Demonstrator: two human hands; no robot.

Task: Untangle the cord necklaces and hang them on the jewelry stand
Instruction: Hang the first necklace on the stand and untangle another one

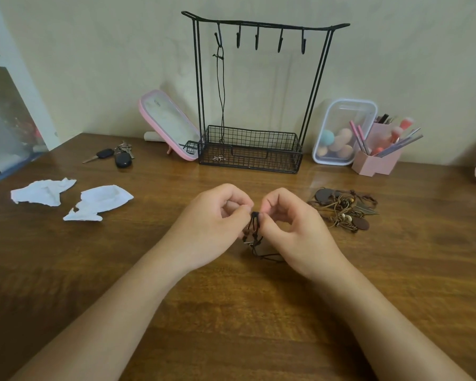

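A black wire jewelry stand (pixel 261 24) with several hooks and a mesh basket stands at the back of the wooden table. One black cord necklace (pixel 221 94) hangs from its leftmost hook, its pendant down in the basket. My left hand (pixel 215 224) and my right hand (pixel 291 224) meet above the table's middle, both pinching a tangled black cord necklace (pixel 254 229) with small beads; its loose end trails on the table under my right hand. A tangled pile of brown cord necklaces (pixel 344 207) lies to the right of my right hand.
Two crumpled white tissues (pixel 72 198) lie at left, keys (pixel 116 156) behind them. A pink mirror (pixel 168 125) leans left of the stand. A clear box of sponges (pixel 341 133) and a pink brush holder (pixel 379 155) stand at right.
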